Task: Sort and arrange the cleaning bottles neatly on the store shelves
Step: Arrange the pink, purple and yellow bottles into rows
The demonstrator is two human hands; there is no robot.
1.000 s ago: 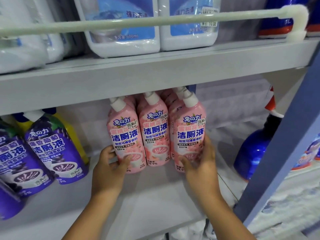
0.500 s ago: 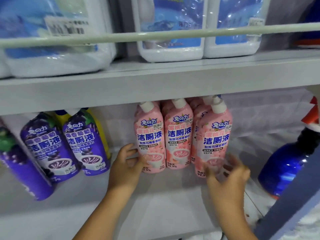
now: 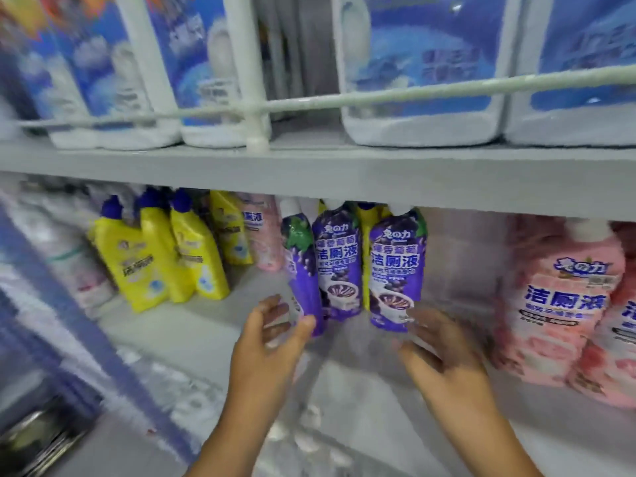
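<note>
Purple bottles (image 3: pixel 364 270) stand on the lower shelf (image 3: pixel 206 335) while the left hand (image 3: pixel 272 342) and right hand (image 3: pixel 444 356) hover before them, fingers spread, holding nothing.

purple bottles (image 3: pixel 395 266): 洁厕液 | pink bottle (image 3: pixel 564 301): 洁厕液

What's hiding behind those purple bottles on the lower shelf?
Behind the purple bottles a yellow bottle peeks through the gap between them, its lower part covered. White caps show above them. Anything further back is hidden by the purple bottles and the shelf above.
</note>
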